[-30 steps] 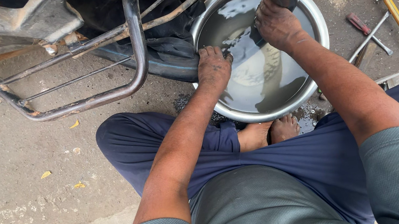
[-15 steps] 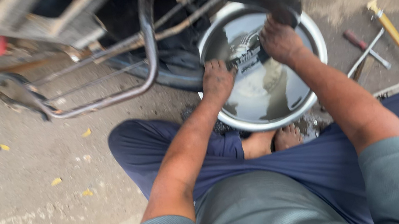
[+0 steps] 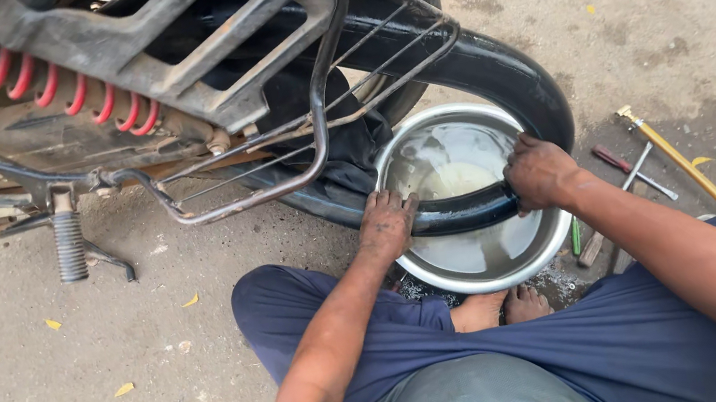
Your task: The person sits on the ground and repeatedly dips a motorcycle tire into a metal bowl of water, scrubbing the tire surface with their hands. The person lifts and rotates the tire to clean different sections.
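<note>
A black rubber inner tube (image 3: 492, 69) loops out from under a motorbike and dips into a steel basin (image 3: 480, 282) of water on the ground. My left hand (image 3: 387, 223) grips the tube at the basin's left rim. My right hand (image 3: 537, 171) grips it at the right side, pressing the stretch of tube between the hands down into the water. My bare feet (image 3: 500, 308) rest just below the basin, legs crossed in dark blue trousers.
The motorbike's rear, with a red spring shock absorber (image 3: 23, 79), a metal guard frame (image 3: 308, 141) and a foot peg (image 3: 69, 244), fills the upper left. A yellow-handled tool (image 3: 675, 160) and a small screwdriver (image 3: 633, 172) lie on the concrete to the right.
The view has swung left and up, showing more of the motorbike. My hands have shifted along the tube, which now crosses the basin between them.
</note>
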Action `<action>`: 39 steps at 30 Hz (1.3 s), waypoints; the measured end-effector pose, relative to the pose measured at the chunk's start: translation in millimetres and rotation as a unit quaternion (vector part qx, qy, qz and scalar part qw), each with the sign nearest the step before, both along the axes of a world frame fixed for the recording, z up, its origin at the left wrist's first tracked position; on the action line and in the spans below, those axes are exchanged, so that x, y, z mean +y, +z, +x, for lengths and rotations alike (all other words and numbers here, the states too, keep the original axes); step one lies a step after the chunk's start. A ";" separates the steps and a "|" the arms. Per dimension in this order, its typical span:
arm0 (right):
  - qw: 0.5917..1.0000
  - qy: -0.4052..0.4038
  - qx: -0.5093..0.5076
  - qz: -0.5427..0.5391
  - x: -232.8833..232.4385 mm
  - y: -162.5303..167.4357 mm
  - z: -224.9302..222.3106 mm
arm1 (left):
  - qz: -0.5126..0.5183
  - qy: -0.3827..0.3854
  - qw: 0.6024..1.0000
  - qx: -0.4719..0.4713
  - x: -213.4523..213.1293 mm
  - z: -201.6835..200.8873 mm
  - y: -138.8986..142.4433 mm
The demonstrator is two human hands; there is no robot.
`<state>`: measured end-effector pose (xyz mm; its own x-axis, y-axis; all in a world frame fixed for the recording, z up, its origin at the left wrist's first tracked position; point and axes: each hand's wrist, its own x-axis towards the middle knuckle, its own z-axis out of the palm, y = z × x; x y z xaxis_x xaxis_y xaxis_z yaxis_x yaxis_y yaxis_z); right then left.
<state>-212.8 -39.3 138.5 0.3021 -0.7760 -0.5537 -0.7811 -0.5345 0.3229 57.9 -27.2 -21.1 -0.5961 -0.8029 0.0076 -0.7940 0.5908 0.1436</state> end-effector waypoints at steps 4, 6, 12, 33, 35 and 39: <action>1.000 -0.017 0.012 0.019 31.4 24.6 17.5 | 0.065 -0.008 0.998 -0.002 12.8 27.3 1.8; 1.000 -0.002 0.011 0.027 46.5 23.0 32.5 | -0.013 -0.058 0.998 0.027 16.2 43.1 3.1; 0.994 0.045 -0.086 0.057 54.0 7.1 60.5 | 0.147 0.005 0.988 0.047 6.5 96.7 11.0; 0.775 -0.332 -0.531 -0.088 -72.5 -51.8 34.7 | -0.189 0.349 0.695 0.599 -159.9 222.3 28.4; 0.771 -0.330 -0.539 -0.072 -87.7 -62.7 47.5 | -0.193 0.356 0.705 0.582 -168.3 227.9 19.9; 0.662 -0.330 -0.667 -0.084 -108.6 -65.8 74.5 | -0.218 0.364 0.722 0.547 -177.3 237.8 -0.8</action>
<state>-138.3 -147.9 72.7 0.0001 -0.9997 -0.0240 -0.4765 0.0211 -0.8789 295.7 -204.5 -22.0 0.5363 -0.6793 0.5009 -0.4689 0.2537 0.8461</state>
